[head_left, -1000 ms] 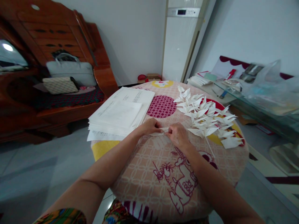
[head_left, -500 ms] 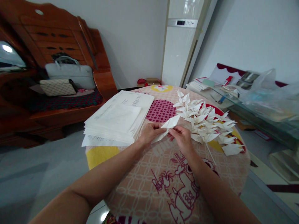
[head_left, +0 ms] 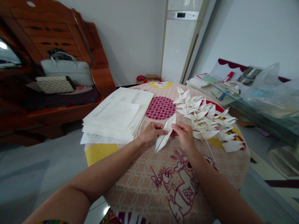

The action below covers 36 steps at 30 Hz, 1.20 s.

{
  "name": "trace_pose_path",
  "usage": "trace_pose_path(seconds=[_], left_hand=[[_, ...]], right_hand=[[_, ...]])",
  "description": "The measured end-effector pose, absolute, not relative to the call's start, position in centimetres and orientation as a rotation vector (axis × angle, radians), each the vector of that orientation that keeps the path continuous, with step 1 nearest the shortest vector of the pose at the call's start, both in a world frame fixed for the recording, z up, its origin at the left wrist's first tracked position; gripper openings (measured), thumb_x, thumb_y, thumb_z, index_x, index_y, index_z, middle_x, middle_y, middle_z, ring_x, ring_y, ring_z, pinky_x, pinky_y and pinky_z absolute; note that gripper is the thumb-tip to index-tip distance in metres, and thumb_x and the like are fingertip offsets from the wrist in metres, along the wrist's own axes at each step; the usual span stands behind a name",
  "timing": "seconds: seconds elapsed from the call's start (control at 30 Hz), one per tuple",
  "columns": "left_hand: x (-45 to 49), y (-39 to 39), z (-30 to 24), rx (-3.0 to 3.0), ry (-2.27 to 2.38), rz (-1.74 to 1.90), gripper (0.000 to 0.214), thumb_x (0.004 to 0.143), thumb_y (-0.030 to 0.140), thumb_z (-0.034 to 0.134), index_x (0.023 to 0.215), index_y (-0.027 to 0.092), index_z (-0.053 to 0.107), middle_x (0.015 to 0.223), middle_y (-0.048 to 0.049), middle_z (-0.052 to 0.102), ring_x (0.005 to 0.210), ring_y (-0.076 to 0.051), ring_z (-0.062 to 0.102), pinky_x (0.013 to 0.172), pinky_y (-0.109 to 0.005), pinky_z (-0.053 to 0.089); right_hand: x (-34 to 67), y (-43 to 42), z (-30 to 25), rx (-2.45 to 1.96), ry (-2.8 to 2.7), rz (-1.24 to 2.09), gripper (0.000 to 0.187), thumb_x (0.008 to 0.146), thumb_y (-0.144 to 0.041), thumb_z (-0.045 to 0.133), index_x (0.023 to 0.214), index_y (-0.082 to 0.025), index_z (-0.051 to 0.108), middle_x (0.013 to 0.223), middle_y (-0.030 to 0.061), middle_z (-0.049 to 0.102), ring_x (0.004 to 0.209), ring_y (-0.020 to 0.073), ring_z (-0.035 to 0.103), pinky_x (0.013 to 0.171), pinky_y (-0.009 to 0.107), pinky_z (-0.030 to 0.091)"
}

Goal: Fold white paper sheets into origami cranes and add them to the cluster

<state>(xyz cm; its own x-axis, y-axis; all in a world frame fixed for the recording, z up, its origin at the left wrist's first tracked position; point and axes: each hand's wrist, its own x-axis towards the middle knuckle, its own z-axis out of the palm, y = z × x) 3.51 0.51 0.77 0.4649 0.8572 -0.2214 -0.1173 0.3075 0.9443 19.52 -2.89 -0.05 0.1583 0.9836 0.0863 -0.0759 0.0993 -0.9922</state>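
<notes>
A piece of folded white paper (head_left: 163, 142), long and pointed at both ends, is held just above the table between my two hands. My left hand (head_left: 151, 132) pinches its left side with thumb and fingers. On the other side, my right hand (head_left: 183, 133) grips the paper near its middle, thumb on top; some of its fingers are hidden behind. Right of my right hand lies a cluster of folded paper cranes (head_left: 201, 116). A thick stack of white paper sheets (head_left: 109, 116) lies to the left of my left hand, some with printed text.
The round table wears a patterned cloth (head_left: 140, 183). A glass table (head_left: 257, 109) on the right bears plastic bags (head_left: 268, 90) and papers (head_left: 197, 81). A wooden bench (head_left: 100, 74) with a grey bag (head_left: 67, 71) stands at the left.
The folded paper has turned more upright in my hands, its near point now swung toward me. My right hand has shifted slightly up and right along it. The view has tilted a little.
</notes>
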Motion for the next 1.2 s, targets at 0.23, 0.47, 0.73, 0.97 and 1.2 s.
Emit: trace_pose_path(seconds=[0.23,0.47,0.73,0.97,1.2], left_hand=[[3.9,0.2,0.7,0.991,0.839,0.769,0.025,0.052,0.025,0.084,0.058,0.011,0.065,0.055,-0.0011,0.062,0.045,-0.009,0.051,0.048,-0.023,0.033],[4.2,-0.1,0.7,1.036,0.824,0.726,0.027,0.053,0.025,0.084,0.053,0.012,0.061,0.051,0.0008,0.058,0.044,-0.007,0.046,0.048,-0.023,0.030],[4.9,-0.1,0.3,0.982,0.863,0.702,0.026,0.052,0.022,0.084,0.050,0.013,0.059,0.049,0.0018,0.056,0.043,-0.007,0.046,0.047,-0.024,0.030],[4.3,0.8,0.1,0.897,0.941,0.865,0.026,0.054,0.028,0.086,0.062,0.011,0.067,0.059,-0.0037,0.066,0.048,-0.011,0.055,0.049,-0.024,0.038],[4.3,0.5,0.2,1.009,0.925,0.895,0.029,0.058,0.033,0.085,0.060,0.011,0.066,0.055,-0.0012,0.063,0.045,-0.008,0.051,0.047,-0.022,0.035]], right_hand=[[19.8,-2.6,-0.4,-1.082,-1.042,1.020,0.033,0.078,-0.041,0.072,0.054,-0.020,0.063,0.046,-0.0032,0.056,0.043,0.0109,0.048,0.046,0.025,0.037],[18.8,-2.5,-0.1,-1.107,-0.880,1.251,0.025,0.059,-0.036,0.086,0.070,-0.018,0.073,0.067,0.0002,0.071,0.053,0.0135,0.058,0.054,0.026,0.046],[18.7,-2.0,-0.8,-1.230,-0.827,1.102,0.024,0.062,-0.038,0.080,0.061,-0.017,0.069,0.057,-0.0001,0.066,0.048,0.0135,0.055,0.048,0.027,0.043],[19.0,-2.5,-0.6,-1.264,-1.049,1.137,0.031,0.067,-0.047,0.076,0.059,-0.020,0.064,0.048,-0.0019,0.060,0.041,0.0136,0.052,0.041,0.026,0.044],[18.7,-3.0,0.2,-1.251,-1.030,1.115,0.029,0.068,-0.044,0.074,0.057,-0.020,0.062,0.045,-0.0017,0.059,0.037,0.0121,0.051,0.036,0.024,0.041]])
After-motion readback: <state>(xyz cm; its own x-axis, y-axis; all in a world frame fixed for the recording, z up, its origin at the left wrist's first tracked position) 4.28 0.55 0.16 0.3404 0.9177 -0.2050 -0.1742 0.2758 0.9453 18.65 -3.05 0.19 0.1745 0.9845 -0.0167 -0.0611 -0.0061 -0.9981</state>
